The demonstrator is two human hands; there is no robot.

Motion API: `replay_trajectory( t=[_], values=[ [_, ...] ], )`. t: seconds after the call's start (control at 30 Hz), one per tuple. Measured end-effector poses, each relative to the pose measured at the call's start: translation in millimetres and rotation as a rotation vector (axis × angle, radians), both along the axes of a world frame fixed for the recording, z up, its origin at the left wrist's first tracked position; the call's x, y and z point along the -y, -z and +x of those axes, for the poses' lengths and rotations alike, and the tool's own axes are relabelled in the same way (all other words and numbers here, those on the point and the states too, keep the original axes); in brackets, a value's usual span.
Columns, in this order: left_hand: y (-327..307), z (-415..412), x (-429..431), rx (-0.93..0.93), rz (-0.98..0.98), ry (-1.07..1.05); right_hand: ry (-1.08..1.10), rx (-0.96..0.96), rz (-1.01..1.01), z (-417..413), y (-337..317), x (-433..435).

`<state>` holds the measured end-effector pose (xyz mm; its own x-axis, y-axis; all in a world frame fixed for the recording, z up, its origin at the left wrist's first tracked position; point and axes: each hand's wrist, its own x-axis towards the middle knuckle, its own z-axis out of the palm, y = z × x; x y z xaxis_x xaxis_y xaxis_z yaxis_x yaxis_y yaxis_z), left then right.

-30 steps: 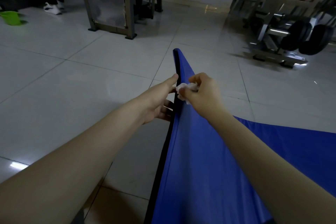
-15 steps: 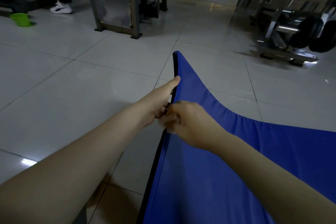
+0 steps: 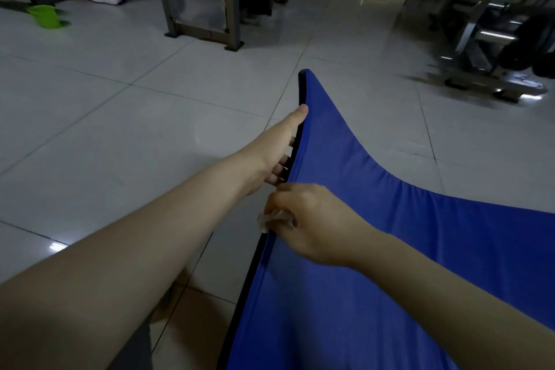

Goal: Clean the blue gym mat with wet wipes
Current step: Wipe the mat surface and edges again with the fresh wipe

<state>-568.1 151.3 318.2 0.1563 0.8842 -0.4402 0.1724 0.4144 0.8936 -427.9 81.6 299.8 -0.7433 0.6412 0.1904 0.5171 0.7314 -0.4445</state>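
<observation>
Along the lifted near-to-far edge of the blue gym mat [image 3: 390,249], the right grip [image 3: 306,219] is pinching a wet wipe [image 3: 271,217] just nearer than the edge-clasping left grip [image 3: 279,150].

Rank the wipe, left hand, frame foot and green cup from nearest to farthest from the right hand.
1. Wipe, held in the right hand.
2. Left hand, just ahead, gripping the mat.
3. Frame foot, far ahead.
4. Green cup, far left.
</observation>
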Motion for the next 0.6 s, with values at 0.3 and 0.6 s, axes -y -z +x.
replay_trajectory(
  t=[0.3, 0.6],
  values=[
    [-2.4, 4.4, -2.7, 0.028, 0.001, -0.030, 0.411, -0.195, 0.058, 15.0, -1.8, -53.7],
    [2.6, -4.9, -0.7, -0.006, -0.037, -0.035, -0.129, 0.059, 0.057, -6.8, 11.0, 13.3]
  ],
)
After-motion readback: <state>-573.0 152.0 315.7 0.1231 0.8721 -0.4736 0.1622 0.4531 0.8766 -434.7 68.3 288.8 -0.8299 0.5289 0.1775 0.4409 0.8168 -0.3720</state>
